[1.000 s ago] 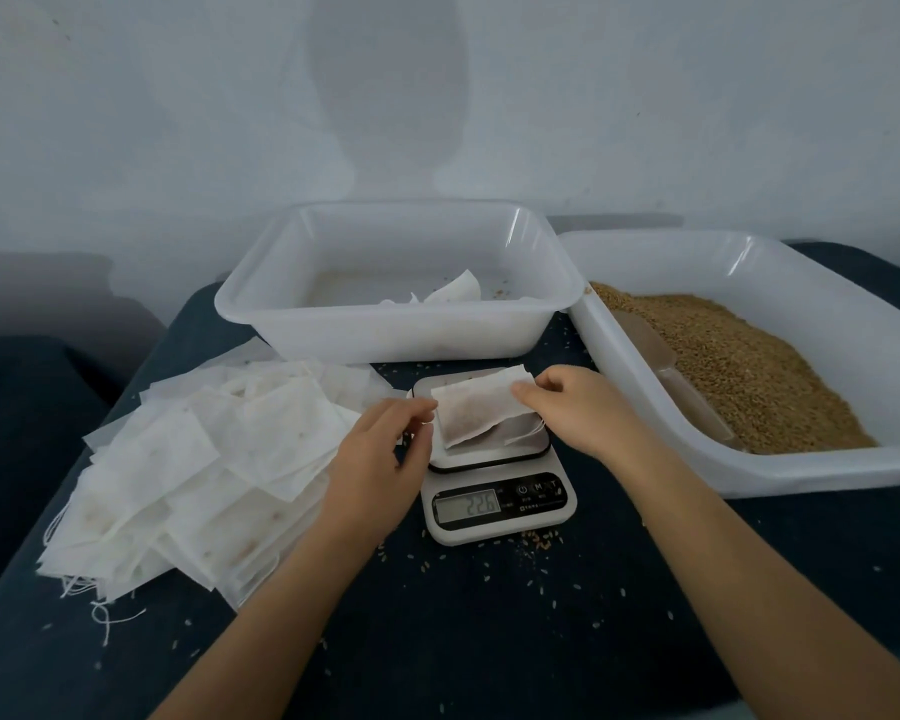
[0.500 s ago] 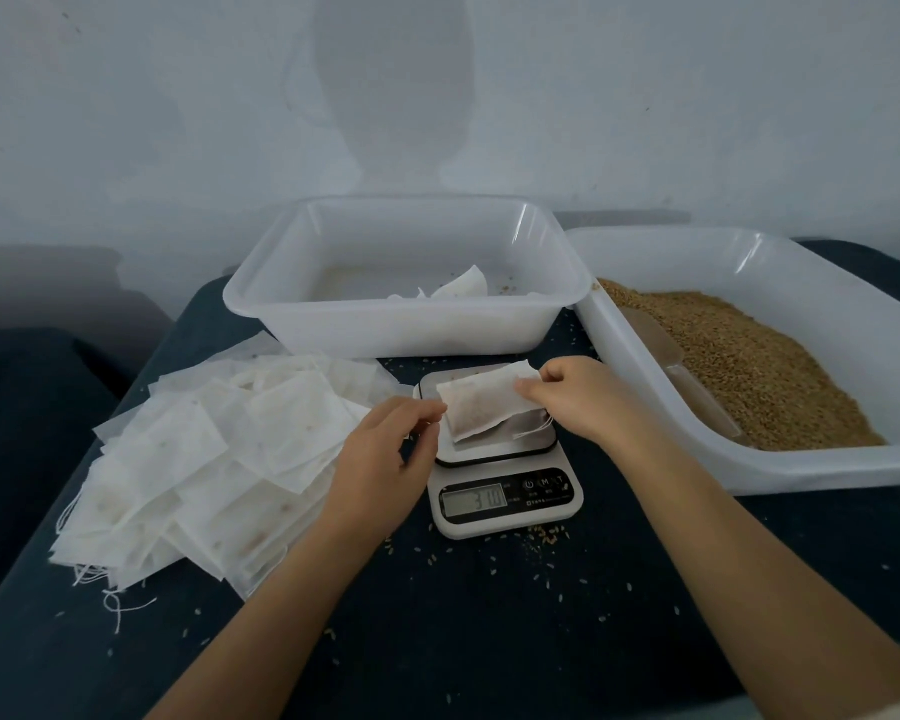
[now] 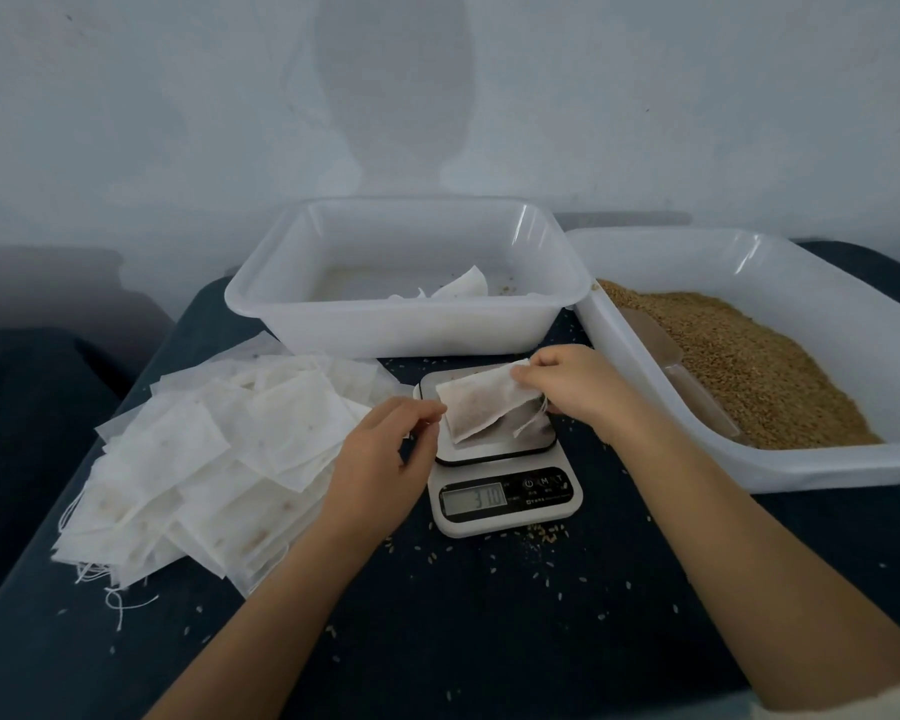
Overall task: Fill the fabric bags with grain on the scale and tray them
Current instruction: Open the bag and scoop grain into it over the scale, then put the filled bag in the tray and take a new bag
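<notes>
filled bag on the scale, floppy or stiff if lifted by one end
Probably floppy: the filled bag is thin fabric, already tilted where the right hand pinches its end. Grain would likely slump downward. Likely light.

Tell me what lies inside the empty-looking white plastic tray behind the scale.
Inside the white plastic tray, a few white fabric bags lie near the middle, with some loose grain specks beside them. The near wall hides part of the tray's floor.

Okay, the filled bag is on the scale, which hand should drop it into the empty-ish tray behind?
Probably the right hand: it already pinches the filled bag at its top corner, on the scale. The left hand only touches its near edge. The tray sits directly behind.
</notes>
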`<move>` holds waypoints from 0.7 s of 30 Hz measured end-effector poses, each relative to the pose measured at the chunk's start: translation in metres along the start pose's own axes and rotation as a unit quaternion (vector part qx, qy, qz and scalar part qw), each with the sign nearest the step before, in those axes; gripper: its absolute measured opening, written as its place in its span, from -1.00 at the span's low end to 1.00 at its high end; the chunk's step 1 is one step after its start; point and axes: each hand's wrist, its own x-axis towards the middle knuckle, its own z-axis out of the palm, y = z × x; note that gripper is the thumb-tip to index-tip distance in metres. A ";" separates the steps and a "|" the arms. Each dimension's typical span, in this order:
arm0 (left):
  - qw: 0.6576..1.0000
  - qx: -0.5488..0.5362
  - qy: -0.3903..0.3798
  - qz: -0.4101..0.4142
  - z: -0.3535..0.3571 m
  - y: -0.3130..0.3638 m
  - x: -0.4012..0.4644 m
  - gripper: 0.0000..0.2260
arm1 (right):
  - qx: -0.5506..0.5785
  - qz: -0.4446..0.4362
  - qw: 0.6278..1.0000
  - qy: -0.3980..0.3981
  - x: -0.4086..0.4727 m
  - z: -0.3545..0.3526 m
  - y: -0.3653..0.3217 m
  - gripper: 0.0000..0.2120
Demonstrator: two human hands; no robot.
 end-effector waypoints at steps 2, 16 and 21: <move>1.000 0.002 0.002 0.001 -0.002 0.001 0.000 -0.84 | 0.055 -0.001 0.998 -0.011 0.002 0.000 -0.010 -0.83; 0.998 0.050 -0.023 0.031 -0.049 -0.007 -0.003 -0.85 | -0.115 -0.136 0.983 -0.056 0.021 -0.032 -0.128 -0.87; 0.973 0.217 -0.059 0.045 -0.074 -0.024 -0.003 -0.82 | -0.068 -0.192 0.978 0.051 0.055 -0.046 -0.181 -0.79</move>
